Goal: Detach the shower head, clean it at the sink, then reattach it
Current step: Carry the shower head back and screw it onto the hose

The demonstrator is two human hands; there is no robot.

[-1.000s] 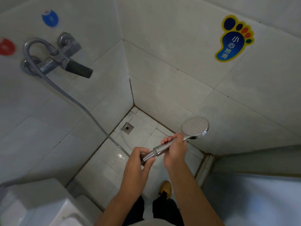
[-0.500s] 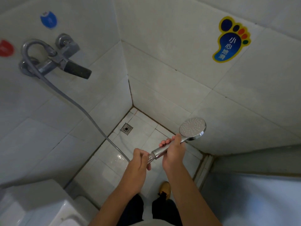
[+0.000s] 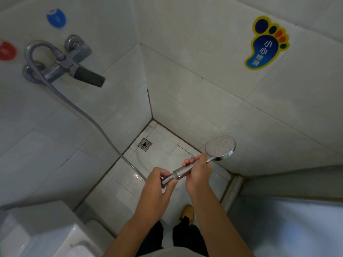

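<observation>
Head cam: right hand (image 3: 197,175) wraps the shower head (image 3: 220,147) handle to brace it, face up over the shower floor, while left hand (image 3: 157,184) pinches the hose (image 3: 89,117) nut at handle's base, prob. to unscrew it.

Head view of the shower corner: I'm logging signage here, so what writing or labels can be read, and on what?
"小心地滑" in white characters on the blue foot-shaped sticker on the right wall.
Blue round sticker above the tap: has a small mark, too blurred to read.
Red round sticker at the left edge: any print is too blurred to read.
Shower head and tap: no readable marking.
</observation>
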